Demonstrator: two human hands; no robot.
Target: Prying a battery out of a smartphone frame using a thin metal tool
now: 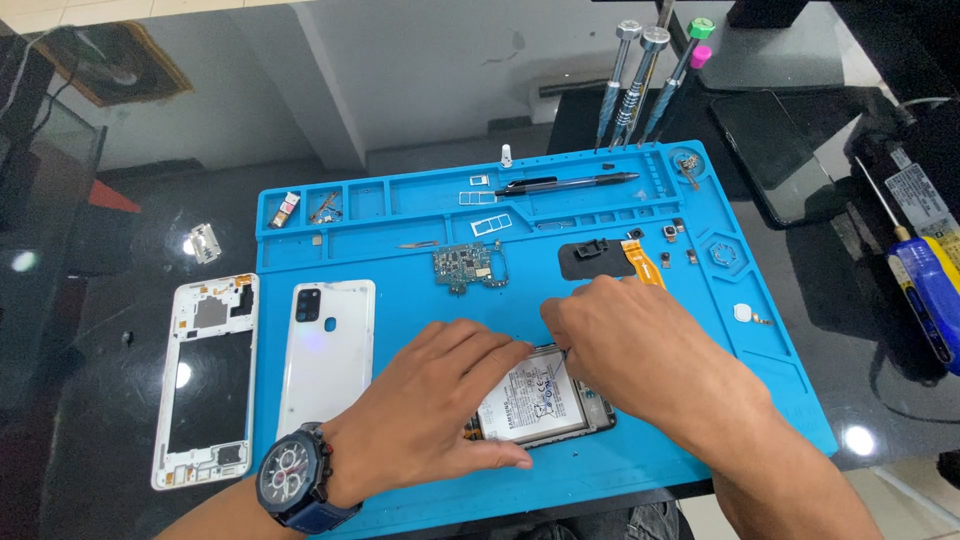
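I see left hand (pixel 440 400) fingers spread flat, pressing opened phone (pixel 545 400) near blue mat (pixel 770 350) front edge. Right hand (pixel 625 345) fingertips pinched at phone's top edge; pinched item too small to tell. White back cover (pixel 330 350) left; circuit board (pixel 467 265) behind.

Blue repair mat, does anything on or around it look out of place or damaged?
Nothing looks damaged. The phone under both hands lies open with its battery exposed, and its parts are spread about: circuit board on the blue mat, white back cover at the mat's left edge, white frame off it.
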